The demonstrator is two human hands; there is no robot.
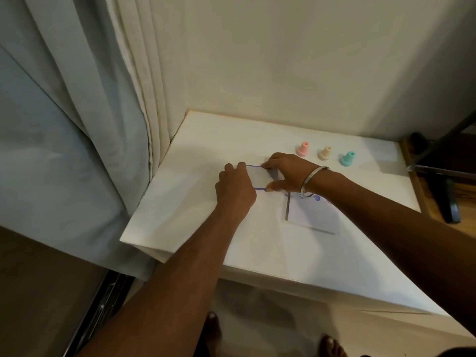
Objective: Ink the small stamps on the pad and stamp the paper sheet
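Three small stamps stand upright in a row at the back of the white table: a pink stamp (302, 148), a cream stamp (325, 153) and a teal stamp (347, 158). A flat ink pad case (260, 176) with a purple rim lies left of them. My left hand (235, 186) grips its left end. My right hand (286, 172) pinches its right end between thumb and fingers. The white paper sheet (313, 215) lies near my right wrist, with a few purple prints along its far edge, partly hidden by my arm.
The white table (180, 202) stands in a corner against a wall. Pale curtains (77, 112) hang along its left side. A dark chair base (448, 191) stands on the wooden floor at the right. My bare feet (332, 345) show below the front edge.
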